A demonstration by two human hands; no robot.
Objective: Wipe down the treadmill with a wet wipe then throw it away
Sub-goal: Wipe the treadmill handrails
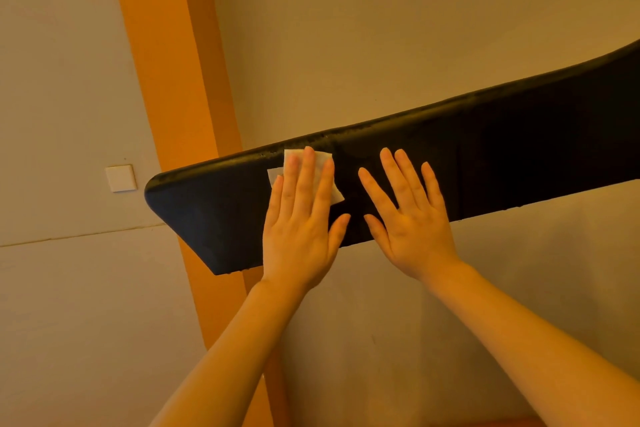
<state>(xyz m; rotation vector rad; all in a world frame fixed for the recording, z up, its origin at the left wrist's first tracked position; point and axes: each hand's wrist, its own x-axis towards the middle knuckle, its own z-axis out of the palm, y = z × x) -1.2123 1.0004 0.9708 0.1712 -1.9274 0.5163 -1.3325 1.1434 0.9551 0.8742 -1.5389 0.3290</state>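
Wiping step: the left hand [300, 218] presses a white wet wipe [327, 163] flat-fingered near what seems the black padded treadmill panel's [519, 149] upper edge; the right hand [408, 215] rests spread, holding nothing. Next, sweep toward unwiped areas.

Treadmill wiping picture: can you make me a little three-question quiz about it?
1. True or false: the wet wipe lies under the left hand.
2. Which hand lies flat on the black treadmill panel with nothing under it? A) left B) right
3. Fill in: behind the panel, a white square ____ plate sits on the wall.

Key: 1 true; 2 B, the right hand; 3 switch.
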